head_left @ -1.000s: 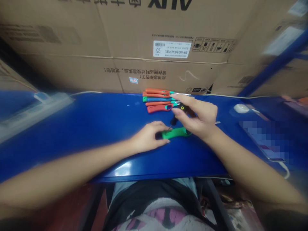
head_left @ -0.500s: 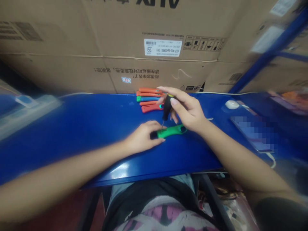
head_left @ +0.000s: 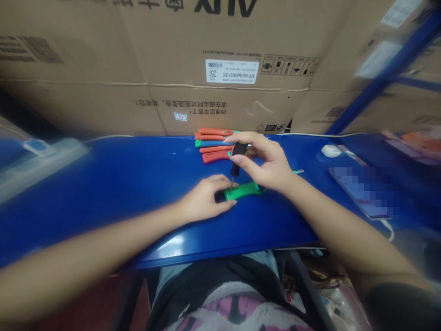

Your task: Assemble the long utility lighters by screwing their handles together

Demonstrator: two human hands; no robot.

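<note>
Far left: pale power strip [head_left: 51,163] lying aslant on the blue counter [head_left: 120,184], blurred; a white-and-blue piece [head_left: 39,147] sits at its upper end. Large cardboard box [head_left: 103,55] behind, spanning most of the back edge, its printing upside down; white label [head_left: 231,71] near the middle, small blue-edged sticker [head_left: 180,116] lower and to its left.

Left of centre: left forearm reaches in from the lower left. Left hand [head_left: 208,200] grasps the dark left end of a green lighter [head_left: 243,189], thumb on the near side, fingers on the far side. Lighter lies roughly crosswise on the counter, in front of the person, right end partly under the right hand.

Centre, just beyond: row of orange, red and blue-green lighters [head_left: 217,157], side by side close to the box, handles to the left; right ends partly covered by the right hand.

Black screwdriver [head_left: 234,170] slightly tilted, shank pointing down to the green lighter's upper face near its left end; exact contact at the tip too small to tell. Right hand [head_left: 265,158] grasps the screwdriver's handle between thumb and fingers, above the lighter.

Right: rounded white case [head_left: 331,151] on the counter, well apart from the hands. Nearer the person, phone [head_left: 360,193], screen partly pixelated, white cable [head_left: 390,230] at its near end. Blue post [head_left: 386,76] slants up toward the top right corner.
</note>
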